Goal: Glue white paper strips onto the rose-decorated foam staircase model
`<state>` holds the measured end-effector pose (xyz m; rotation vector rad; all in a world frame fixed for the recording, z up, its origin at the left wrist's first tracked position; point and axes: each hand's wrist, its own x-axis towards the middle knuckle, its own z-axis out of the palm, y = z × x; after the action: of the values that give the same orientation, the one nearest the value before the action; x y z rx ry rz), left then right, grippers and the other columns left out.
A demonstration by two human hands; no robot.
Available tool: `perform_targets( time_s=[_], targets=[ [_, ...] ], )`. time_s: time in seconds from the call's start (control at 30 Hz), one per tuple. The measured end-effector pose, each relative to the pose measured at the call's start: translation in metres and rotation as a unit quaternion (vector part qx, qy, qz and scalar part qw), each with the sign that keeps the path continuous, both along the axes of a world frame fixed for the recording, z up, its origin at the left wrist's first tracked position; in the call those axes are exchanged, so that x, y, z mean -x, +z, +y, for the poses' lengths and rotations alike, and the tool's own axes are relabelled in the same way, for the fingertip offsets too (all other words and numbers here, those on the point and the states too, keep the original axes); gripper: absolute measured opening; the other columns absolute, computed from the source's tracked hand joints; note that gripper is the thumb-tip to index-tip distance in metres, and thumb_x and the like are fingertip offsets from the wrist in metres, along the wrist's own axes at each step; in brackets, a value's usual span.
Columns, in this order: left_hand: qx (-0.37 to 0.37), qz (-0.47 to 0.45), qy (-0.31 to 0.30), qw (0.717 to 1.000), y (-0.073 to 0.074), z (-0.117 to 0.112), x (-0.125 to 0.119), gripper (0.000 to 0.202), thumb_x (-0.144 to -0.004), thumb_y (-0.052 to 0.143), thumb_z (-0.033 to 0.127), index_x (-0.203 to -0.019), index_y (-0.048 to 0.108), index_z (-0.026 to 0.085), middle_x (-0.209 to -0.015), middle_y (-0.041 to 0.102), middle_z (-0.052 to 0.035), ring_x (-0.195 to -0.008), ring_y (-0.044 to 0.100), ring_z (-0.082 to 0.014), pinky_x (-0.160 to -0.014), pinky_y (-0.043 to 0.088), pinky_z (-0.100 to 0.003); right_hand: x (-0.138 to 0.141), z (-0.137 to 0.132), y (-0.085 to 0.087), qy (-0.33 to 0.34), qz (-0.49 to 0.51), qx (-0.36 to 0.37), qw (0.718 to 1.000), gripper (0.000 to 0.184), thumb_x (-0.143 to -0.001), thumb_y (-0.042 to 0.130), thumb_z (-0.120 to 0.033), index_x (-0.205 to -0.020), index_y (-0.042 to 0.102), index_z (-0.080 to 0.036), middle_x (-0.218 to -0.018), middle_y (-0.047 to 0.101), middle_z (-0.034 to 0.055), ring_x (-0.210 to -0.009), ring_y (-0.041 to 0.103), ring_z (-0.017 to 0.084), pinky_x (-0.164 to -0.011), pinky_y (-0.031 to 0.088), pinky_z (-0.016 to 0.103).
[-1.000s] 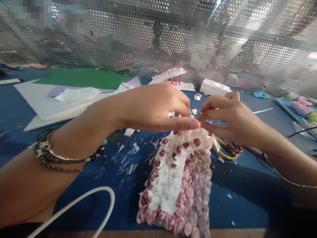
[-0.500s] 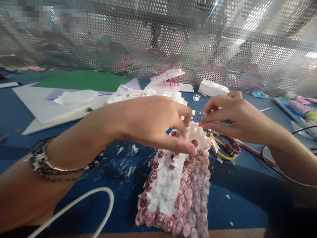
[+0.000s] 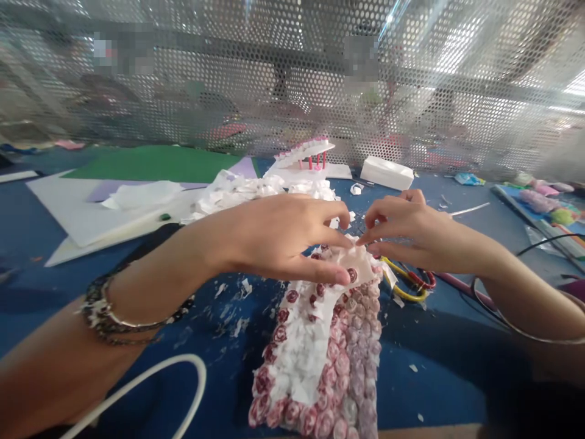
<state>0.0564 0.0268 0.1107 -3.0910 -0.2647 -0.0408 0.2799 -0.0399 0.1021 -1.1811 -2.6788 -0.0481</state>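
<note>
A letter-like craft piece stands on the blue table, its front filled with white torn paper. Rolled paper rosettes in dark red and pink border it, and greyish-mauve ones cover its right side. My left hand reaches over its far end, fingers apart and palm down. The left thumb tip is at a dark red rosette, and the index finger points to the far edge. My right hand meets that same edge with thumb and fingers drawn together. Whatever lies between the right fingertips is too small to make out.
White paper scraps are heaped behind my left hand. Scissors with yellow and red handles lie right of the piece. Green card, a small model on red posts and a white cable are also around. Perforated metal closes off the back.
The left index finger has stretched towards the far edge. My right hand has come slightly closer to the left one. The view has shifted a little, so the background sits lower.
</note>
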Motion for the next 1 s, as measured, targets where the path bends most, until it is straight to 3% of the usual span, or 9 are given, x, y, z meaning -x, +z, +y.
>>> perform_targets(
  time_s=[0.13, 0.3, 0.6, 0.77, 1.0],
  targets=[
    [-0.013, 0.002, -0.016, 1.000, -0.006, 0.001, -0.003, 0.069, -0.081, 0.016, 0.069, -0.113, 0.059, 0.026, -0.124, 0.050, -0.0105, -0.102, 0.052, -0.0252, -0.087, 0.038, -0.036, 0.002, -0.002, 0.001, -0.005, 0.010, 0.002, 1.000, 0.030, -0.090, 0.040, -0.037, -0.094, 0.066, -0.025, -0.096, 0.057, 0.0039, -0.088, 0.051, 0.013, -0.081, 0.024, 0.037],
    [-0.012, -0.010, -0.021, 1.000, -0.001, -0.001, -0.001, 0.070, -0.081, 0.015, 0.069, -0.115, 0.058, 0.026, -0.122, 0.051, -0.0104, -0.101, 0.052, -0.0257, -0.086, 0.037, -0.037, -0.003, -0.003, 0.003, -0.035, 0.012, -0.009, 0.999, 0.025, -0.088, 0.044, -0.036, -0.091, 0.066, -0.025, -0.092, 0.057, 0.0021, -0.082, 0.051, 0.011, -0.082, 0.023, 0.037],
    [0.043, 0.009, 0.038, 0.998, 0.003, 0.003, 0.002, 0.069, -0.082, 0.015, 0.068, -0.121, 0.052, 0.025, -0.122, 0.051, -0.0083, -0.100, 0.052, -0.0228, -0.088, 0.037, -0.033, 0.000, 0.005, -0.004, -0.040, -0.008, 0.117, 0.992, 0.017, -0.084, 0.051, -0.035, -0.086, 0.062, -0.022, -0.085, 0.063, -0.0030, -0.074, 0.053, 0.009, -0.083, 0.022, 0.036],
    [0.064, 0.010, 0.033, 0.997, 0.004, 0.006, 0.004, 0.069, -0.082, 0.016, 0.068, -0.118, 0.054, 0.023, -0.120, 0.053, -0.0087, -0.098, 0.053, -0.0220, -0.089, 0.037, -0.033, 0.002, 0.004, -0.008, -0.065, 0.002, 0.107, 0.992, 0.025, -0.084, 0.049, -0.040, -0.076, 0.063, -0.020, -0.073, 0.064, -0.0038, -0.062, 0.051, 0.007, -0.083, 0.022, 0.038],
    [0.068, 0.008, 0.038, 0.997, 0.003, 0.005, 0.004, 0.068, -0.082, 0.018, 0.068, -0.118, 0.054, 0.023, -0.121, 0.053, -0.0082, -0.101, 0.053, -0.0226, -0.090, 0.037, -0.032, 0.006, 0.002, -0.009, -0.068, 0.008, 0.091, 0.993, 0.021, -0.086, 0.047, -0.031, -0.077, 0.062, -0.020, -0.074, 0.066, -0.0029, -0.062, 0.050, 0.007, -0.082, 0.022, 0.037]
  ],
)
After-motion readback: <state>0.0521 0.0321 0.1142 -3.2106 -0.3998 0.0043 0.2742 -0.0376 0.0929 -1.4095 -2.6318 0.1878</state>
